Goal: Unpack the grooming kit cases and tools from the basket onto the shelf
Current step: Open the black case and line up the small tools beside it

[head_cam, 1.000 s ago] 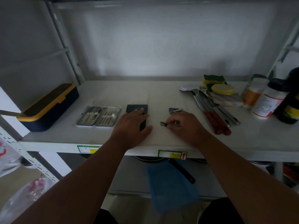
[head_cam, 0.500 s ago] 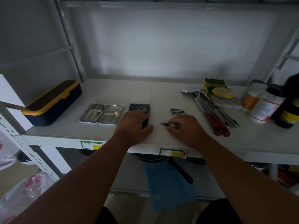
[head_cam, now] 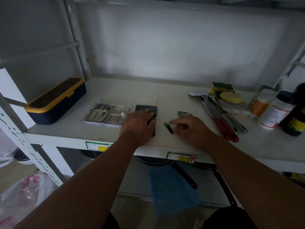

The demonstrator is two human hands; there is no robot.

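An open grooming kit case (head_cam: pixel 107 115) lies flat on the white shelf (head_cam: pixel 165 90), its small metal tools showing in both halves. To its right lies a closed black case (head_cam: pixel 148 108); my left hand (head_cam: pixel 137 125) rests flat on top of it and covers its near half. A small nail clipper (head_cam: pixel 168 127) lies on the shelf just right of that case. My right hand (head_cam: pixel 191 129) hovers beside it with loosely curled fingers, apart from the clipper. A second metal clipper (head_cam: pixel 184 113) lies a little farther back.
A navy box with a yellow rim (head_cam: pixel 56 101) stands at the shelf's left end. Red-handled utensils (head_cam: pixel 221 119), sponges (head_cam: pixel 222 87), a yellow lid (head_cam: pixel 231 97) and bottles (head_cam: pixel 277 113) crowd the right side. Pans (head_cam: pixel 183 174) and a blue cloth (head_cam: pixel 173 189) sit below.
My right hand has let go of the small nail clipper, which now lies on the shelf, and has drawn slightly back. My left hand stays on the black case.
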